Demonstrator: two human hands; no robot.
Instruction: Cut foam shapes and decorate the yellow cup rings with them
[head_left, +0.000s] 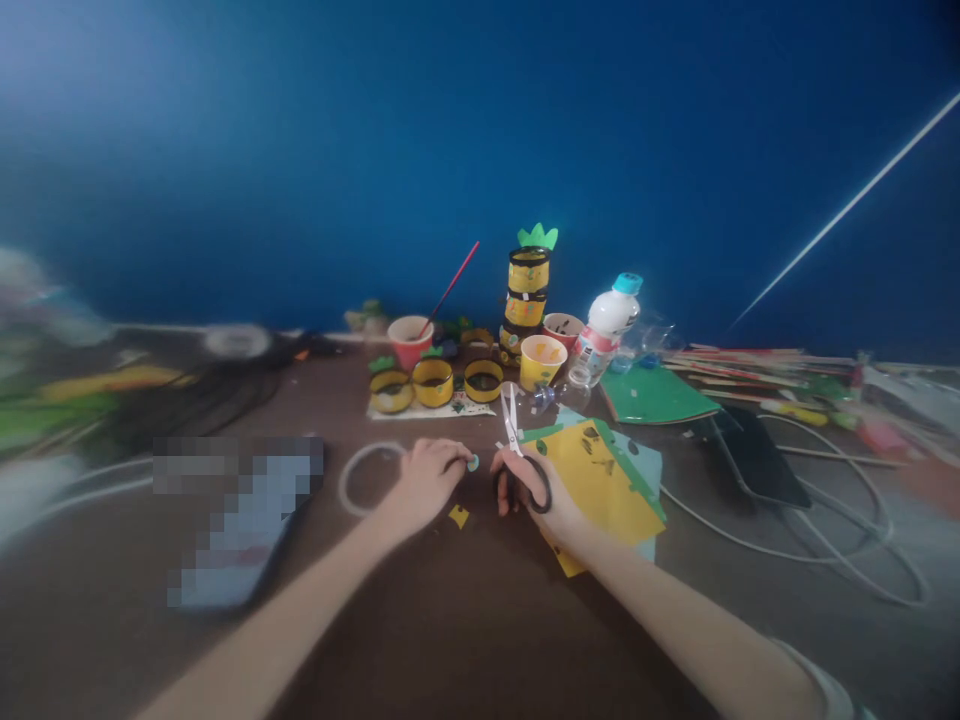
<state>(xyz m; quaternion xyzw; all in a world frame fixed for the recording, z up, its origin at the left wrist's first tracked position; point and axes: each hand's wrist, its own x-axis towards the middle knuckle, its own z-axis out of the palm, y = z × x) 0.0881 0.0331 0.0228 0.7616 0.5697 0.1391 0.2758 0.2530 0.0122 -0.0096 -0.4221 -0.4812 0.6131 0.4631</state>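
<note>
Between the fingertips of my left hand [427, 482] is a small round pale piece, perhaps paper [473, 463]. My right hand [551, 500] is closed around the black handles of a pair of scissors [512, 418], whose blades point away from me, slightly apart. A small yellow paper scrap [459, 517] lies on the table below my hands. Under and beside my right wrist are yellow paper sheets [607, 500] with cut-outs and dark marks, over green and pale blue sheets. Several yellow rings with black edges [433, 384] stand just beyond my hands.
At the back stands a tower of yellow rings with a green crown [527, 300], beside paper cups [543, 362] and a white bottle [606, 328]. Right lie a green pad [660, 390], a dark phone [765, 460] and a white cable [750, 548]. A blurred-out phone-like object [247, 540] lies left.
</note>
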